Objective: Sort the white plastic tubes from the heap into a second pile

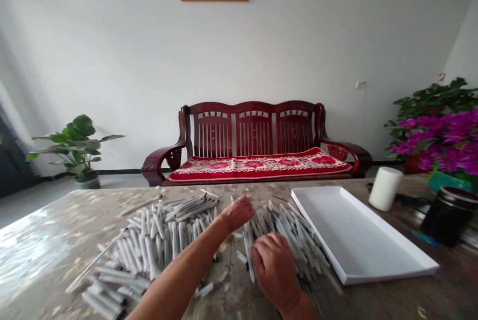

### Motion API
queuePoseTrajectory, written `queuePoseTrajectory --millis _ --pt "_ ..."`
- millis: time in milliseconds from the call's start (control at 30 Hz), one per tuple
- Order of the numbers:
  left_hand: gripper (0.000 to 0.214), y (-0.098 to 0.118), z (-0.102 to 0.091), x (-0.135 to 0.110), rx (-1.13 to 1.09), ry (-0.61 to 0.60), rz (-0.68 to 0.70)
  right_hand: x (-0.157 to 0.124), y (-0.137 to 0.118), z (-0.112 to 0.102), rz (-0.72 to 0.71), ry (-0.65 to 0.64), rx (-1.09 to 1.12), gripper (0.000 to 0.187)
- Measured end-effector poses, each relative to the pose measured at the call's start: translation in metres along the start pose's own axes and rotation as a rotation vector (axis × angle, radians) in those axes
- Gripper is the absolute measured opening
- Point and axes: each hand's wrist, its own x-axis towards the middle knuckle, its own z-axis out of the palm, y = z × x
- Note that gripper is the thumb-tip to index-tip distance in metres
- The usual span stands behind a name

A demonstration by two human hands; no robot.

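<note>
Two heaps of slim pens with whitish, translucent barrels lie on the table. My left hand (239, 213) reaches across to the gap between the left pen heap (149, 245) and the right pen heap (295, 235). Its fingers are bent and held together; their tips and anything in them are hidden. My right hand (274, 267) rests with its back up at the near left side of the right heap, fingers curled down over pens. A pale pen (248, 253) stands out beside its thumb. What lies under that palm cannot be seen.
A shallow white tray (368, 235) lies right of the pens. Behind it stand a white cylinder (386, 188), a dark jar (450, 215) and purple flowers (448, 141). Beyond the patterned table (45, 240) is a wooden bench (254, 131). A few loose pens lie around the left heap.
</note>
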Motion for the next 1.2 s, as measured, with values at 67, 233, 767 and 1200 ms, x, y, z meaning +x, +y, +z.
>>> queuePoseTrajectory --millis 67,233,767,1200 --pt "0.018 -0.002 -0.006 -0.011 0.026 0.022 -0.034 -0.001 0.003 0.0 0.04 0.04 0.022 0.032" --pt "0.018 0.011 -0.021 -0.036 -0.249 0.191 -0.551 0.0 0.016 0.002 0.154 0.156 0.083 0.037" --pt "0.052 0.109 -0.014 -0.079 -2.095 0.902 -1.035 0.0 0.006 -0.001 0.169 -0.035 0.128 0.041" --pt "0.053 0.107 -0.009 -0.078 -2.051 0.986 -1.016 0.003 0.012 -0.005 0.132 -0.001 0.236 0.027"
